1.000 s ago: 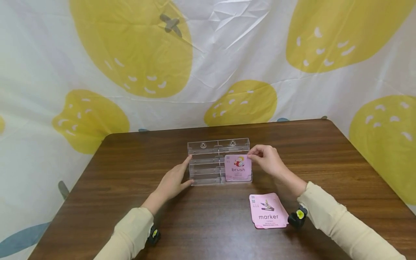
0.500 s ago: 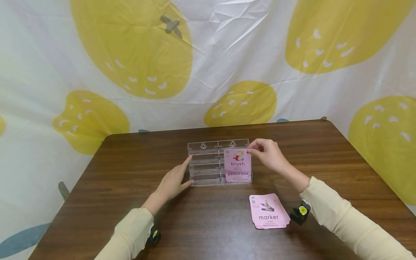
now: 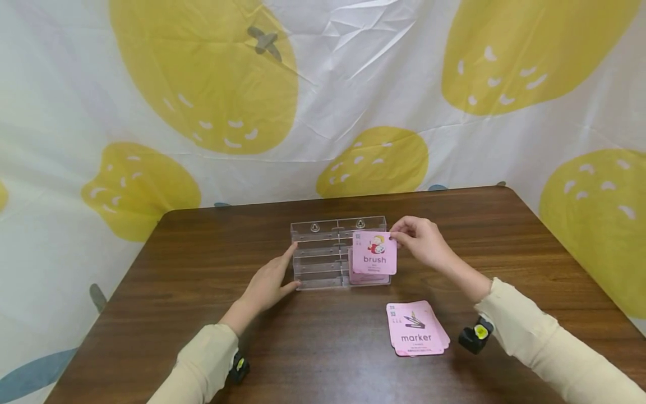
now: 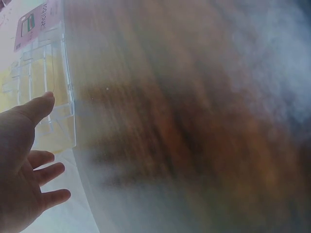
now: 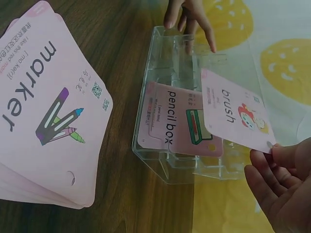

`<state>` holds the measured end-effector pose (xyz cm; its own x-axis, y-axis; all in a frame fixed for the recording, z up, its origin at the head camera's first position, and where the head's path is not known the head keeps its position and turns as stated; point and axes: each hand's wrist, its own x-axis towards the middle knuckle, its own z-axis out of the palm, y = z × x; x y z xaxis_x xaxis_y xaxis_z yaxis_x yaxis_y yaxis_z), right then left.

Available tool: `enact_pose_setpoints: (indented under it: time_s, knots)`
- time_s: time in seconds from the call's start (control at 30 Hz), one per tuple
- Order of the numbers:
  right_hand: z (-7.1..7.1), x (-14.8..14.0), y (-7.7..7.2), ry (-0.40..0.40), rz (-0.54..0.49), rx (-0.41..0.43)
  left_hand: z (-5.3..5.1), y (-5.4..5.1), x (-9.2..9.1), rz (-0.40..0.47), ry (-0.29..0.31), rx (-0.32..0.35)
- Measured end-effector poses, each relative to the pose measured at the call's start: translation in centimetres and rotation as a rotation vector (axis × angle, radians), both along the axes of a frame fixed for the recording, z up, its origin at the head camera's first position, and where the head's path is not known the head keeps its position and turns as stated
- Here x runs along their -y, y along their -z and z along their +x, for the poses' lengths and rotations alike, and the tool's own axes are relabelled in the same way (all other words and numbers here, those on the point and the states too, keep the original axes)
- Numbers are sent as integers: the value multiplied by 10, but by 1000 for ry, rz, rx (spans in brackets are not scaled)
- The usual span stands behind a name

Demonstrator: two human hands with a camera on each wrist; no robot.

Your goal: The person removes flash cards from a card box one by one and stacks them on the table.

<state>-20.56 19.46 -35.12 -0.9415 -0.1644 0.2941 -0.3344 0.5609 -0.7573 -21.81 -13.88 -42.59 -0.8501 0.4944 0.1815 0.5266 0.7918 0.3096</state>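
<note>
Between thumb and fingers, my right hand [image 3: 421, 241] pinches a corner of a pink "brush" flashcard [image 3: 375, 252], raised just in front of a clear acrylic rack [image 3: 319, 266]. Behind it a "pencil box" flashcard [image 5: 184, 120] stands in the rack's bottom right pocket, partly hidden by the raised card. At the rack's left side, my left hand [image 3: 264, 280] rests with fingers and thumb spread along the edge. In the left wrist view the left hand [image 4: 24, 155] has fairly straight fingers, its thumb over the rack [image 4: 60, 92].
A stack of pink flashcards [image 3: 418, 331], "marker" on top, lies on the brown wooden table [image 3: 323, 348] in front of the rack, to the right. A white curtain with yellow fruit prints [image 3: 373, 163] hangs behind the table. Each wrist wears a small black camera [image 3: 476, 335].
The right hand has lifted the "brush" card up out of the bottom right pocket, then moved it slightly right and forward of the rack, uncovering part of the "pencil box" card. The left hand stays put.
</note>
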Motion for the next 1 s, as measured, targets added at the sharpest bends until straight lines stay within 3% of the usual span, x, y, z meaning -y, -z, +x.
enact_pose_setpoints:
  time_s: [0.53, 1.0]
  knots:
    - [17, -13, -1, -31, -84, 184, -1, 1, 0, -9, 2, -4]
    - [35, -31, 15, -38, -118, 378, 1, 0, -1, -2, -6, 1]
